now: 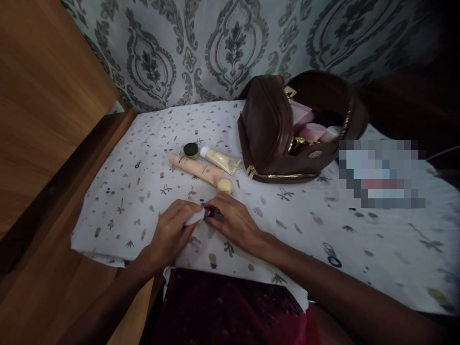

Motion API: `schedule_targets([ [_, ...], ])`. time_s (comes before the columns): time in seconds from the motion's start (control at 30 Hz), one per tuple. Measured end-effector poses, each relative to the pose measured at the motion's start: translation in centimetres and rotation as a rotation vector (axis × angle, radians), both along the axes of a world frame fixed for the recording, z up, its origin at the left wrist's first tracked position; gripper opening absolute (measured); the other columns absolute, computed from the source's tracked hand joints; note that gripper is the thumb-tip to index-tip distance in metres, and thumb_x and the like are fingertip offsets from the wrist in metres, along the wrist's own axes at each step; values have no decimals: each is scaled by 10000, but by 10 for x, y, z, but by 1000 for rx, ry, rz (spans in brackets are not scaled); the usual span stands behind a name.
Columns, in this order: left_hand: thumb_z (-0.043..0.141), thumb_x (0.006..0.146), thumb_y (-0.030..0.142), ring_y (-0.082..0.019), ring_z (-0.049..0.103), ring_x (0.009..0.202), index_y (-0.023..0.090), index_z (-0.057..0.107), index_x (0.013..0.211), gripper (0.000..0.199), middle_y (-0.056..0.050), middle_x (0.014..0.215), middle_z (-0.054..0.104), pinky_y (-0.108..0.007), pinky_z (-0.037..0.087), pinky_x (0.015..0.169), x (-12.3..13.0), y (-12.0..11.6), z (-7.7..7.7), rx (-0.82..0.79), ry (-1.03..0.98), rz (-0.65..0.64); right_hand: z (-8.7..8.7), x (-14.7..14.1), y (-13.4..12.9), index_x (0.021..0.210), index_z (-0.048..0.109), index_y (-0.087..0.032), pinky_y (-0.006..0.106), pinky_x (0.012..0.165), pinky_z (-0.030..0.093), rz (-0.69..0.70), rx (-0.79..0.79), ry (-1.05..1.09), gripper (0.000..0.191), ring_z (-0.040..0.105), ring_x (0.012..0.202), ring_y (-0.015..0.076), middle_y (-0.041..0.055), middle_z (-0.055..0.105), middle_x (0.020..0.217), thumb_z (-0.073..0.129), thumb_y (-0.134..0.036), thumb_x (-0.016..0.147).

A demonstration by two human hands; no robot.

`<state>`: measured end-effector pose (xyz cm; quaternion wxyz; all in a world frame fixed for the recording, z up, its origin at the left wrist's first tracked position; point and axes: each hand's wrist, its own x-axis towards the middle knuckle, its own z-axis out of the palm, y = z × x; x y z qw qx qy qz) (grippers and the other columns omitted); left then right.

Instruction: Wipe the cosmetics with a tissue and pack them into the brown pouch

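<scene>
The left hand (172,227) has its fingers closed around a small white item (194,219); the right hand (235,218) pinches a dark piece (217,215) against it. The bench's (118,211) near edge runs just below the fingers, its left edge farther off, with patterned cloth stretching to both sides. Just beyond the right fingers sits a yellow round container (224,185), then a peach tube (196,168), its print and emblem too small to read, a cream tube (220,159) and a dark-lidded jar (191,150). Farther right stands an open brown bag (264,129).
</scene>
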<state>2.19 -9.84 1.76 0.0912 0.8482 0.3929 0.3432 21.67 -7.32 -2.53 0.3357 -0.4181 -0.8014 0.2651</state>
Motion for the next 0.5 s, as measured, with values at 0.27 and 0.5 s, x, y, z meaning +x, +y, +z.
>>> schedule_targets([
  [0.27, 468, 925, 37, -207, 597, 901, 177, 649, 1020, 247, -83, 976, 690, -325, 550, 752, 9, 1, -12, 212, 240, 48, 1, -1, 3, 910, 688, -193, 318, 739, 493, 5, -7, -3, 72, 604, 812, 186, 33, 656, 841, 687, -143, 858],
  [0.5, 529, 911, 104, -218, 618, 942, 194, 681, 1030, 214, -70, 989, 656, -344, 525, 803, -46, 12, -8, -19, 247, 308, 2, 0, 2, 952, 705, -188, 311, 722, 481, 4, -16, -13, 73, 598, 808, 183, 45, 647, 870, 670, -185, 888],
])
